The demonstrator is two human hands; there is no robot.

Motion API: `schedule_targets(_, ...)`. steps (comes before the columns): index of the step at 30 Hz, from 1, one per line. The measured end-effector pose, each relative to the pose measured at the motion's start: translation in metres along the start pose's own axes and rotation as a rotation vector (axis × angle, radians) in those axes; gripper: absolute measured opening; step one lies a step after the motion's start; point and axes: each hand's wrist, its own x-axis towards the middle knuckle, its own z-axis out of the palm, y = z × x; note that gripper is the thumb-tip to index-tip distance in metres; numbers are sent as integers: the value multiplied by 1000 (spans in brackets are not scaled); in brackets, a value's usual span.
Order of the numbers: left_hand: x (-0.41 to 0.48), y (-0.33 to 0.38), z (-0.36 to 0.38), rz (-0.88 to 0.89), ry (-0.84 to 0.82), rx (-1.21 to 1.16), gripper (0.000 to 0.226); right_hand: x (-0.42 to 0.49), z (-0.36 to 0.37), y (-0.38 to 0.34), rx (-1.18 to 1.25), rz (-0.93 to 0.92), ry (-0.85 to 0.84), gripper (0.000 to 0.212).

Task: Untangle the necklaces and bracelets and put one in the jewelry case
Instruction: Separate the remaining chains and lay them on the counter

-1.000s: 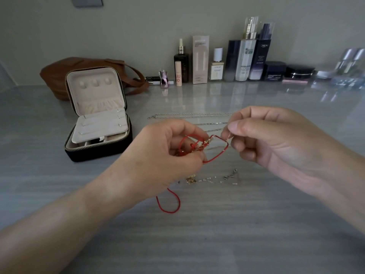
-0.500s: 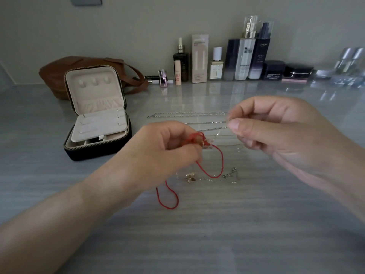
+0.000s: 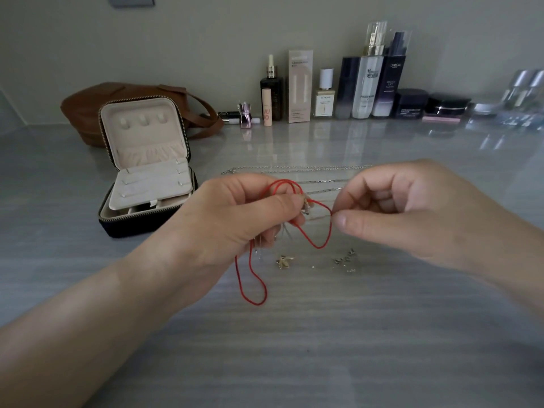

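My left hand [image 3: 235,219] pinches a red cord bracelet [image 3: 319,231] with small metal charms at its knot, held above the grey table. Red loops hang below the hand down to the tabletop. My right hand [image 3: 412,213] pinches the same red cord at its right bend between thumb and forefinger. A thin chain with a gold charm [image 3: 284,260] and small silver beads [image 3: 344,260] lies under the hands. Silver chain necklaces [image 3: 294,169] lie stretched out behind them. The black jewelry case [image 3: 141,178] stands open at the left, its beige lid upright.
A brown leather bag [image 3: 85,110] sits behind the case. Several cosmetic bottles and jars [image 3: 368,83] line the back wall. The grey tabletop [image 3: 323,348] stretches toward me below the hands.
My right hand let the cord go, drew away, then came back lower and took the red cord again at its right bend. The red loops have dropped further below my left hand.
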Motion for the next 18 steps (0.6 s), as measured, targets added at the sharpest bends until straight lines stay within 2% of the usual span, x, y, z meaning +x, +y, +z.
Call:
schedule_targets(4,0,0,0,-3,21,76,15,-3,5,-6,-63,-173,167,14)
schedule_targets(7,-1,-1,0,20,19,99,15,-5,12,-8,-231,-277,211,3)
schedule_targets(11,-1,-1,4,48,18,69,18,-3,19,-8,-366,-235,221,4)
schedule_targets(18,0,-3,3,17,38,86,21,-1,22,-5,-389,-190,273,3)
